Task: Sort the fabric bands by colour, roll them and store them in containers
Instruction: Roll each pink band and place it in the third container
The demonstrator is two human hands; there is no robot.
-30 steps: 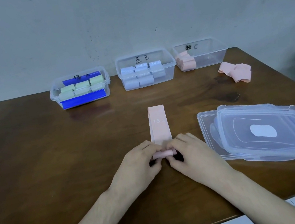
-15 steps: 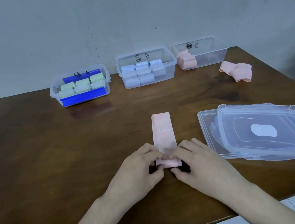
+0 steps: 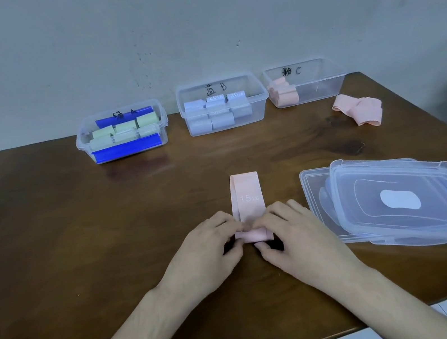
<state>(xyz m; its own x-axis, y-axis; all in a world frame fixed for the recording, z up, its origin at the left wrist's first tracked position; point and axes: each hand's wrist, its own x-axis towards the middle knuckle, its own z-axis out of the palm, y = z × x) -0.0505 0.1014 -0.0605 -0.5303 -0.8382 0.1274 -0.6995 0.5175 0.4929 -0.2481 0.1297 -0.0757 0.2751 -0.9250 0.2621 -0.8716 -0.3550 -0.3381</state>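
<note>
A pink fabric band [image 3: 246, 197] marked "15 LB" lies flat on the brown table, its near end wound into a small roll. My left hand [image 3: 206, 253] pinches the roll's left end and my right hand [image 3: 297, 238] pinches its right end. Along the back stand three clear containers: the left one [image 3: 121, 136] holds green rolls, the middle one [image 3: 222, 105] blue rolls, the right one [image 3: 305, 81] pink rolls at its left side. Loose pink bands [image 3: 360, 108] lie in a heap in front of the right container.
A stack of clear plastic lids [image 3: 404, 198] lies on the table to the right of my hands. The table's right edge runs diagonally past the lids, and its front edge is close below my forearms. A grey wall rises behind the containers.
The roll at the band's near end has grown thicker and the flat length beyond my fingers has shortened. My hands stayed in about the same place.
</note>
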